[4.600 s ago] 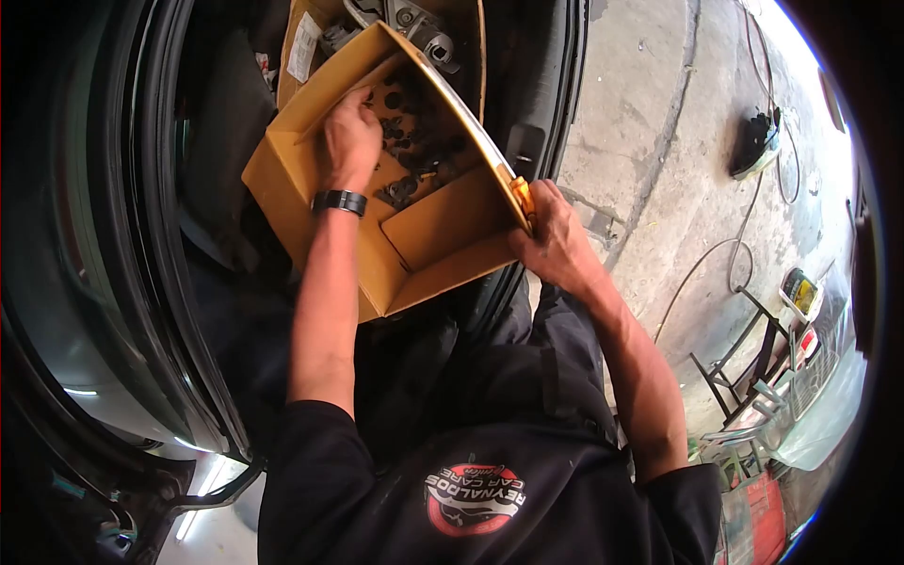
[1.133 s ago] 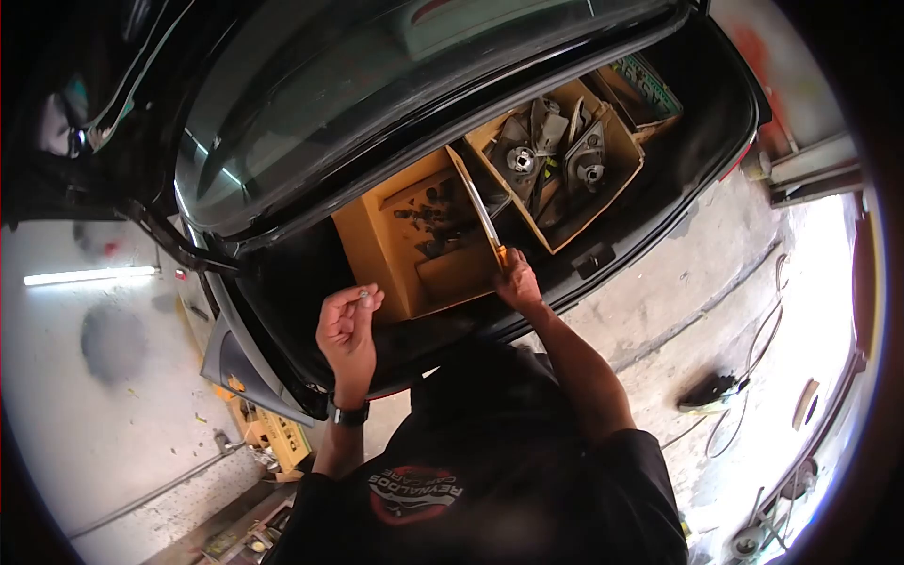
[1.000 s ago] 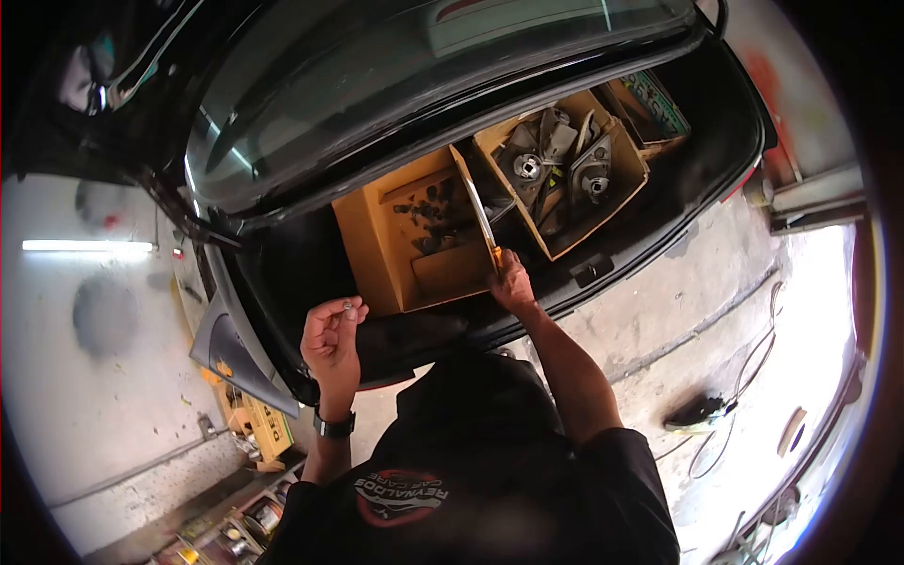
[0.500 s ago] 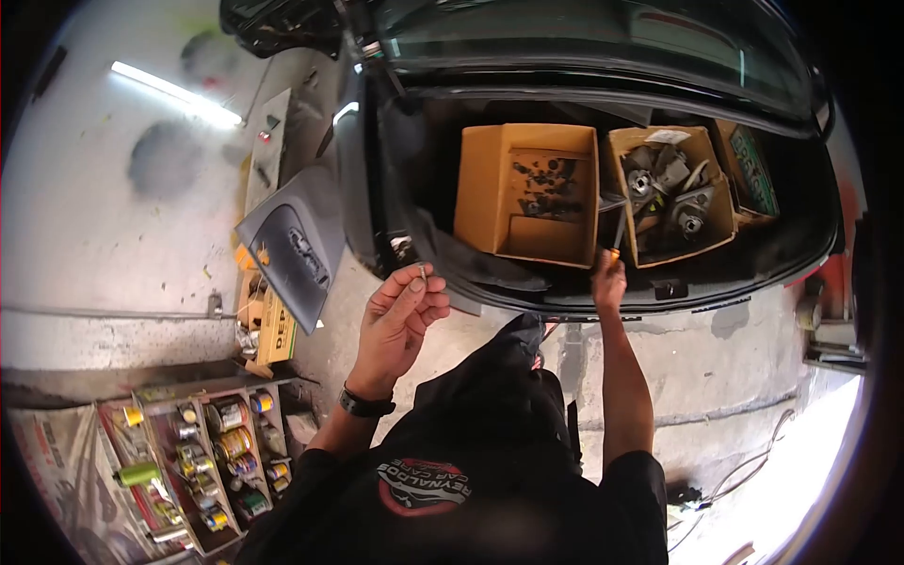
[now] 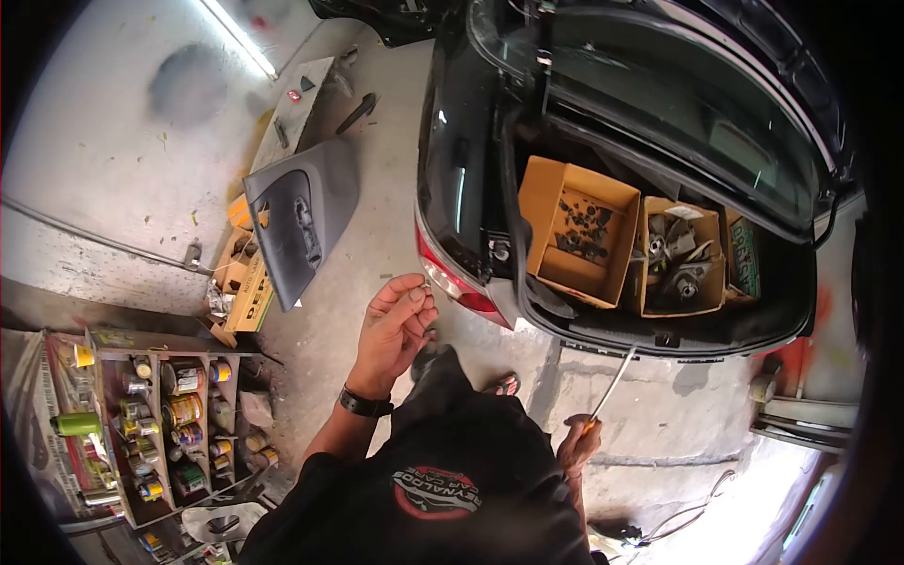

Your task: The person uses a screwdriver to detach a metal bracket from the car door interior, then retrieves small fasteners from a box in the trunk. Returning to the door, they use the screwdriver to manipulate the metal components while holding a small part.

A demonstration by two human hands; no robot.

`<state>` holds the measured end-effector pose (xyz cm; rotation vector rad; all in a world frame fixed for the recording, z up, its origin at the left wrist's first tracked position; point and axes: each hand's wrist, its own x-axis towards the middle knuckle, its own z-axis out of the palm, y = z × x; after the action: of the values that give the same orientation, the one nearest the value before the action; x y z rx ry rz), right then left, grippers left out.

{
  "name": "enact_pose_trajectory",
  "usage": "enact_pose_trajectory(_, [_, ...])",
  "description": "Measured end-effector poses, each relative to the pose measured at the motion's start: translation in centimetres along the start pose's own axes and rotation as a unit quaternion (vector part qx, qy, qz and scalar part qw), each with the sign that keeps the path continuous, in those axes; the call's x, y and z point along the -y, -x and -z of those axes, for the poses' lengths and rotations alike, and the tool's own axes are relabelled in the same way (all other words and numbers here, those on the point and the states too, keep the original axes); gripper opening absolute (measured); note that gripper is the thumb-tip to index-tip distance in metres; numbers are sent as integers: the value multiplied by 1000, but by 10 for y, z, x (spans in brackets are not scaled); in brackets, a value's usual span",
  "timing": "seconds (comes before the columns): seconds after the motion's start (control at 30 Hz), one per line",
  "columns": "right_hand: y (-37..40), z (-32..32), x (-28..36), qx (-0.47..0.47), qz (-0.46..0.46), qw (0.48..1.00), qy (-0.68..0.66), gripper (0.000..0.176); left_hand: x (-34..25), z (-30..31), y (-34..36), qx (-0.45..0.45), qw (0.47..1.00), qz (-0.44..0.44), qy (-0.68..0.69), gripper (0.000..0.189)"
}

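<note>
Fisheye view: a black vignette rings the frame, heaviest at the right edge, and straight lines bow near the borders. Light is mixed. The fluorescent tube (image 5: 240, 40) at upper left is blown out to a white streak. Daylight washes out the lower right corner. The concrete floor (image 5: 377, 217) is evenly bright with soft shadows.

The car boot (image 5: 753, 325) is dim inside. The left hand (image 5: 395, 325) is well lit and sharp, but the small part (image 5: 426, 283) it pinches is too tiny to resolve. The right hand (image 5: 576, 444) is shaded, and the screwdriver (image 5: 612, 384) shaft glints pale. The shirt (image 5: 443, 471) is near black. The shelf (image 5: 160, 414) at lower left is soft and stretched.
</note>
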<state>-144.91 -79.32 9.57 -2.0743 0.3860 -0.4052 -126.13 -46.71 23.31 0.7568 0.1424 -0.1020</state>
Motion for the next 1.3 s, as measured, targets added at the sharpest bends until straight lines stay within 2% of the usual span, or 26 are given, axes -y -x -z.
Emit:
enact_pose_trajectory(0.07, [0, -8, 22, 50, 44, 998, 24, 11, -19, 16, -5, -4, 1000, -19, -17, 19])
enact_pose_trajectory(0.17, [-12, -38, 73, 135, 120, 982, 56, 11, -53, 55, -13, 12, 998, -54, 5, 16])
enact_pose_trajectory(0.3, [-34, -129, 181, 214, 183, 960, 3, 17, -119, 129, -20, -8, 996, -85, 19, 15])
enact_pose_trajectory(0.47, [-35, -263, 266, 302, 87, 948, -46, 23, -212, 229, -24, -76, 988, -131, 9, 12])
enact_pose_trajectory(0.53, [-43, -295, 293, 370, 37, 928, -23, 28, -240, 254, -29, -122, 984, -129, 2, 12])
enact_pose_trajectory(0.63, [-43, -340, 317, 394, 15, 917, -59, 30, -269, 294, -43, -133, 985, -107, -14, 12])
enact_pose_trajectory(0.77, [-54, -390, 359, 435, -31, 891, -125, 32, -303, 320, -75, -182, 976, -122, 18, 15])
enact_pose_trajectory(0.9, [-74, -426, 390, 466, -13, 881, -77, 34, -332, 337, -108, -196, 968, -135, 78, 21])
enact_pose_trajectory(1.0, [-95, -460, 405, 448, 88, 884, -98, 32, -349, 337, -134, -220, 962, -135, 94, 27])
enact_pose_trajectory(1.07, [-110, -481, 412, 467, 63, 877, -94, 33, -359, 340, -158, -249, 953, -137, 101, 30])
enact_pose_trajectory(1.3, [-197, -545, 440, 493, -11, 864, -101, 34, -394, 338, -300, -168, 975, -134, 54, 29])
